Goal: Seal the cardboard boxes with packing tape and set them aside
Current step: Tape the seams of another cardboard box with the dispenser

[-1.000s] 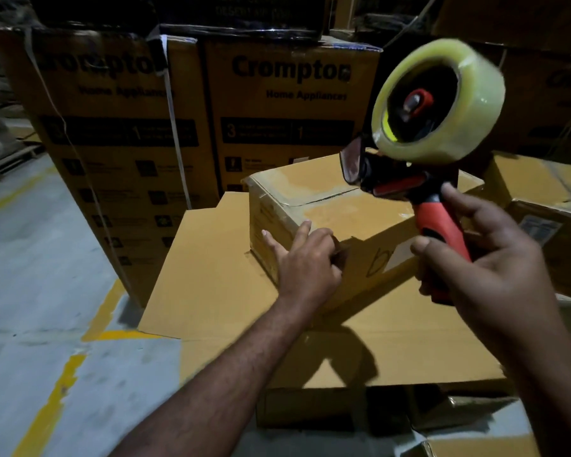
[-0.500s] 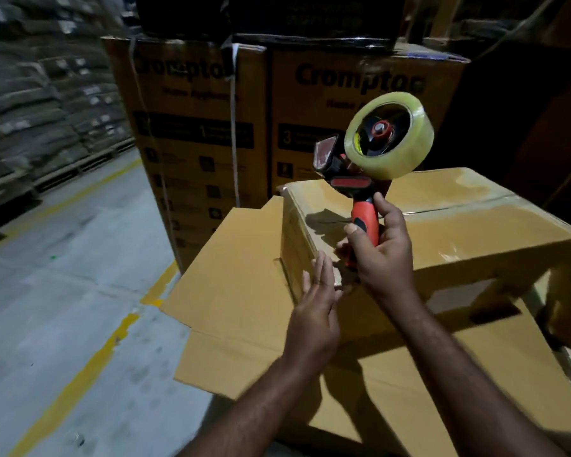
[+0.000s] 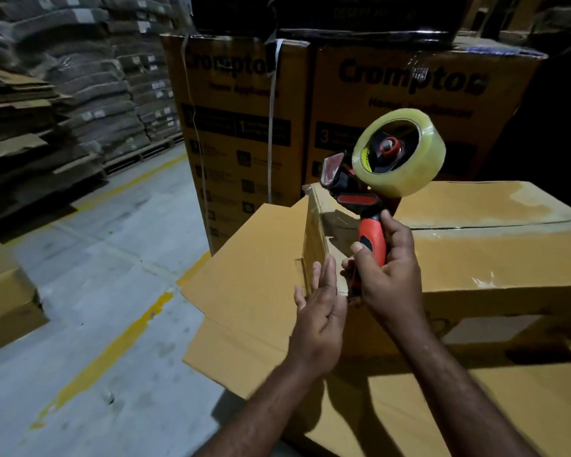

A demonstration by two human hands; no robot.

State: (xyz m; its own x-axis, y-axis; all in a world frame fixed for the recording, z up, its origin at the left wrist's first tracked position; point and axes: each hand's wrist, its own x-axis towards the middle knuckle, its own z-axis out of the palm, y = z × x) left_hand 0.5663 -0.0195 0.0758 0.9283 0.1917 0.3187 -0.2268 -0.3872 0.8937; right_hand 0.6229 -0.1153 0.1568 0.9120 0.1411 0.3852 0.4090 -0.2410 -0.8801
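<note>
A closed brown cardboard box (image 3: 482,255) lies in front of me, clear tape shining along its top seam. My right hand (image 3: 388,275) grips the red handle of a tape dispenser (image 3: 370,222), held upright over the box's near left corner, its roll of clear tape (image 3: 399,153) on top. My left hand (image 3: 320,315) has straight fingers laid flat against the box's left end face, close beside the right hand.
The box rests on flattened cardboard sheets (image 3: 254,291) over a larger box. Two tall printed cartons (image 3: 241,127) stand behind. Stacked sacks and cardboard on pallets (image 3: 63,94) fill the left. A small box (image 3: 4,305) sits at the left edge on grey floor with yellow lines (image 3: 106,357).
My right hand brought the dispenser from high on the right to the box's near left corner. My left hand straightened against the end face. The view swung left.
</note>
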